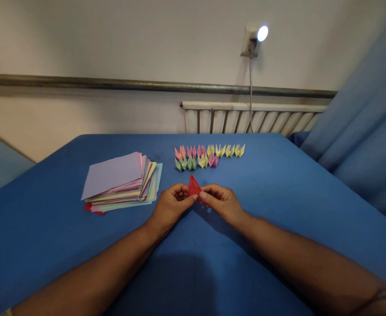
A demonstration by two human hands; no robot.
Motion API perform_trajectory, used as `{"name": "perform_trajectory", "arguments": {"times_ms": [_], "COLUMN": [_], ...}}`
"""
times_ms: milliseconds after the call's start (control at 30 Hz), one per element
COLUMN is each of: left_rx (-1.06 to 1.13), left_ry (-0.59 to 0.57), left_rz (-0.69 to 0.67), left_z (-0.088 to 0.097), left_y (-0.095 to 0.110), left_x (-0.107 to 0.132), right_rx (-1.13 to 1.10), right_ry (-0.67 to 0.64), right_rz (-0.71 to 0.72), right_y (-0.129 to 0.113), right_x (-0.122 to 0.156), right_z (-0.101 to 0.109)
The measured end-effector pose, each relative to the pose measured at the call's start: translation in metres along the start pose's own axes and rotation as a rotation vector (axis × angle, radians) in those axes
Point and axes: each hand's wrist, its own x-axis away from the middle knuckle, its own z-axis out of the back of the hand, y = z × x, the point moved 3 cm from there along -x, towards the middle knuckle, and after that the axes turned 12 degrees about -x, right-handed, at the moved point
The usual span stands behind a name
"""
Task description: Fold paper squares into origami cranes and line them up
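Between my two hands is a small piece of folded red paper (194,185), its pointed end up. My left hand (173,202) pinches its left lower side with thumb and fingers. On the other side, my right hand (224,202) grips the lower right edge, thumb in front. The fingers behind the paper are partly hidden. Just beyond the hands stand several folded paper cranes (202,161) in two rows, coloured pink, yellow, green and magenta. Left of my left hand lies a thick stack of coloured paper sheets (114,175), lilac on top, with a red corner sticking out below.
A blue cloth covers the table (262,184). Behind it are a wall with a metal rail (130,84), a white radiator-like frame (219,106), and a socket (248,41) with a lit plug and hanging cable. A blue curtain (360,109) hangs at the right.
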Motion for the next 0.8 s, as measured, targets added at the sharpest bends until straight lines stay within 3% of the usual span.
{"name": "perform_trajectory", "arguments": {"times_ms": [100, 167, 400, 800], "left_rx": [-0.17, -0.213, 0.035, -0.008], "left_ry": [0.082, 0.074, -0.024, 0.02], "left_rz": [-0.088, -0.126, -0.075, -0.108], "left_z": [-0.002, -0.005, -0.009, -0.01], "left_y": [0.005, 0.011, 0.025, 0.02], "left_x": [0.005, 0.01, 0.019, 0.018], "right_rx": [-0.044, -0.094, -0.397, -0.409], "right_ry": [0.016, 0.038, -0.03, -0.067], "right_rz": [-0.043, -0.083, -0.262, -0.297], "right_y": [0.003, 0.006, 0.008, 0.006], "right_x": [-0.003, -0.004, -0.005, -0.003], "right_z": [0.002, 0.004, 0.012, 0.011]}}
